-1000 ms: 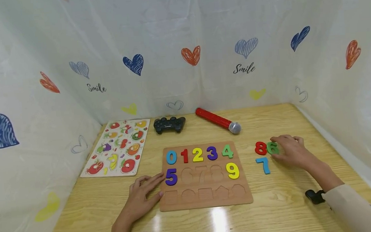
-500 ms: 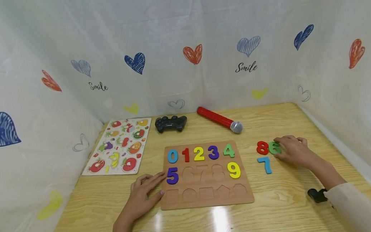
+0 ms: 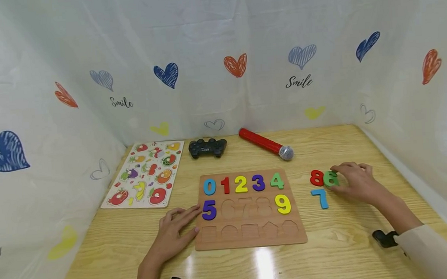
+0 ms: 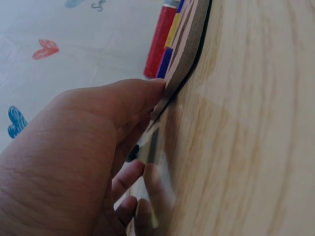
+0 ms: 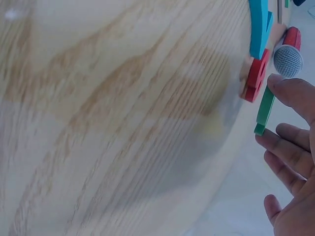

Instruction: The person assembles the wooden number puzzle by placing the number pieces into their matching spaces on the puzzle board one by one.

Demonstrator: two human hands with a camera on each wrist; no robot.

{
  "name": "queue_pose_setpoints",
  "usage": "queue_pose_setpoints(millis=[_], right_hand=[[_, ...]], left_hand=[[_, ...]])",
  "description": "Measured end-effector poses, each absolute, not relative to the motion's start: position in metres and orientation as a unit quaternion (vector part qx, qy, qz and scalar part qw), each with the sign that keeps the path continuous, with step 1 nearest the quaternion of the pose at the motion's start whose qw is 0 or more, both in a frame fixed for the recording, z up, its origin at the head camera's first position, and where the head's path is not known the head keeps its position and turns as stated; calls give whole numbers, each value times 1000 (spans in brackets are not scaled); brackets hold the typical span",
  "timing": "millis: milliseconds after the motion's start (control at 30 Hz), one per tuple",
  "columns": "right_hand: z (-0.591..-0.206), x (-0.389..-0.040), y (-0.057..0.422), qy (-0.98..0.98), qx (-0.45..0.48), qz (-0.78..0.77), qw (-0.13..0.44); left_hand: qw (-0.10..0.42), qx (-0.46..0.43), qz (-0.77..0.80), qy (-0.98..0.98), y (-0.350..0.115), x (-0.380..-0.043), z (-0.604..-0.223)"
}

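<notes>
A wooden number board (image 3: pixel 250 237) lies on the table, with colored digits 0 to 5 and 9 sitting in it. Its cut-outs for 6, 7 and 8 show bare wood. My left hand (image 3: pixel 175 233) rests against the board's left edge, thumb and forefinger touching it, as the left wrist view (image 4: pixel 78 147) also shows. Out to the right, my right hand (image 3: pixel 355 182) pinches a green number 6 (image 3: pixel 330 178) between thumb and fingertip; in the right wrist view the green number 6 (image 5: pixel 266 108) stands edge-on to the camera. Beside it are a red 8 (image 3: pixel 316 178) and a blue 7 (image 3: pixel 321 198).
A fruit picture board (image 3: pixel 144 175) lies at the back left. A black game controller (image 3: pixel 207 148) and a red microphone (image 3: pixel 264 142) lie behind the number board. White curtains with printed hearts (image 3: pixel 235 65) enclose the table's back and sides.
The head view has shifted slightly. My right hand keeps its place at the green number 6, its fingertips now a little more around it. The left hand stays at the board's edge.
</notes>
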State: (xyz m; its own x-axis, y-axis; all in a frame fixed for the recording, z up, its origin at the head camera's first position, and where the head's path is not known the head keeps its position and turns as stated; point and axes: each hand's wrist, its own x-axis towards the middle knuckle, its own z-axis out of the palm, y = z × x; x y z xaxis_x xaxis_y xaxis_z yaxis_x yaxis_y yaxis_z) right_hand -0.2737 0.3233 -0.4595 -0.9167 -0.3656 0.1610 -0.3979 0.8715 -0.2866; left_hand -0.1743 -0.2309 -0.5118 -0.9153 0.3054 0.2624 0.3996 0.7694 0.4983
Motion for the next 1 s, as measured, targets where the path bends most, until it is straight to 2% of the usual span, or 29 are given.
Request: queue_pose_setpoints(millis=[1000], right_hand=[[-447,-259,281,-952,247,164,80]], left_hand=[[77,-187,-293,-935,-233,-174,-514]])
